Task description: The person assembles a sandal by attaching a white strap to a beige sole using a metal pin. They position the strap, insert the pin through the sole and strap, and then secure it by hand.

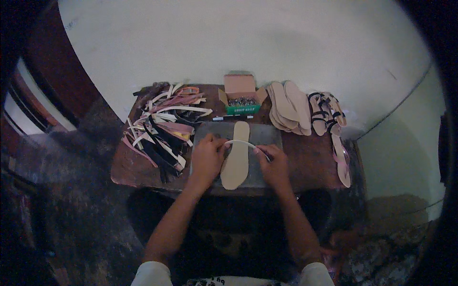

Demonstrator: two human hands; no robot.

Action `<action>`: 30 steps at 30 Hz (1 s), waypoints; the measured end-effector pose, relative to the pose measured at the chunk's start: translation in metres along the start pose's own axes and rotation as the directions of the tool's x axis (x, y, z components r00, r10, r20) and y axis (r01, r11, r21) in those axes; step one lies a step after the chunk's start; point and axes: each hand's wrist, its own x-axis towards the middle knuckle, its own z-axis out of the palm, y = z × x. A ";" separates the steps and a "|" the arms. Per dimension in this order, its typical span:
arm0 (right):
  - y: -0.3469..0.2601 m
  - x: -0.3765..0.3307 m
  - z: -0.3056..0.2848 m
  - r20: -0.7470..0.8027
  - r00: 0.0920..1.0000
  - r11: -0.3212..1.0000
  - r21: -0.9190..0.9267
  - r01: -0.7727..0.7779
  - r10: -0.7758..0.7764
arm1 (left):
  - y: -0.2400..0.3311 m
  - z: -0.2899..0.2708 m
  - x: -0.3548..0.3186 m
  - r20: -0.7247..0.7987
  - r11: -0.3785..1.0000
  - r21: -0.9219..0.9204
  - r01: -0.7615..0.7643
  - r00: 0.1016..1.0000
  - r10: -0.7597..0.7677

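Note:
A beige shoe insole (235, 164) lies lengthwise on a dark grey board (267, 178) in the middle of the table. Above it, a thin pale strap (242, 141) arches from one hand to the other. My left hand (208, 155) pinches the strap's left end, at the insole's left edge. On the other side my right hand (273, 164) grips the right end between thumb and fingers. Something dark shows at the right fingertips, too small to name.
Many loose straps (164, 124) in black, white and pink pile up at the left. Behind the board stand an open green box of small metal pieces (242, 101) and a marker (218, 118). Stacked insoles (289, 107), strappy sandals (326, 112) and a single sandal (341, 162) lie right.

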 end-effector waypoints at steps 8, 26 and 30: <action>0.024 0.043 0.004 0.128 0.971 0.958 -0.178 0.224 -0.204 | -0.003 0.004 -0.017 0.023 0.996 0.085 -0.032 0.999 0.030; 0.044 0.171 0.047 0.434 0.900 0.724 -0.633 0.274 0.039 | 0.026 -0.015 -0.036 0.127 0.947 -0.310 -0.082 0.984 0.127; 0.047 0.169 0.048 0.401 0.916 0.737 -0.618 0.272 -0.002 | 0.024 -0.013 -0.035 0.138 0.941 -0.330 -0.080 0.982 0.132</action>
